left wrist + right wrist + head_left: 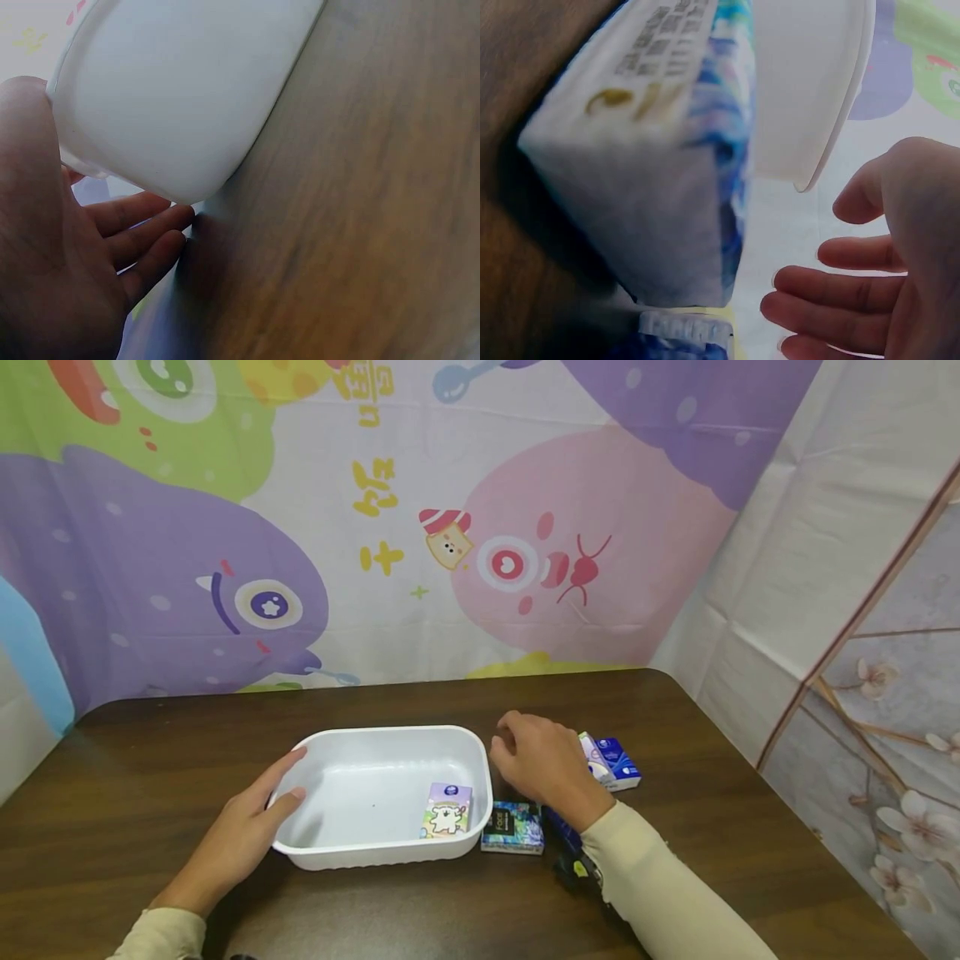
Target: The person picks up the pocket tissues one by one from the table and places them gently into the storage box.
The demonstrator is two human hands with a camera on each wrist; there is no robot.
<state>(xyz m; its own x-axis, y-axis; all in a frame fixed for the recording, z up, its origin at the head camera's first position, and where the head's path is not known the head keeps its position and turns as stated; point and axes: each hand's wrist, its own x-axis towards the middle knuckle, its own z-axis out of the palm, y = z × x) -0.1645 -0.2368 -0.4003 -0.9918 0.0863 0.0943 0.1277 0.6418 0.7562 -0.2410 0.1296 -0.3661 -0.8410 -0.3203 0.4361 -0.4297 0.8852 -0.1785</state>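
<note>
A white plastic basin [375, 852] stands on the table. My left hand [243, 827] grips its left end, thumb over the rim and fingers along the outer wall. In the left wrist view, the fingers of that hand [82, 262] lie by the basin's lower edge. Inside, at the right end, lies a purple tissue pack [447, 812] with a white cartoon dog. My right hand [551, 768] hovers just right of the basin, holding nothing, its fingers loosely bent. Below it sits a blue-green tissue pack [513, 828] marked "Face", seen large in the right wrist view.
Right of my right hand lie a dark blue tissue pack [618, 760] and a white-and-purple one [591, 757], the latter partly hidden by the hand. A dark wrist strap [577, 864] shows at my right cuff. A patterned cloth [390, 635] hangs behind the brown table [405, 914].
</note>
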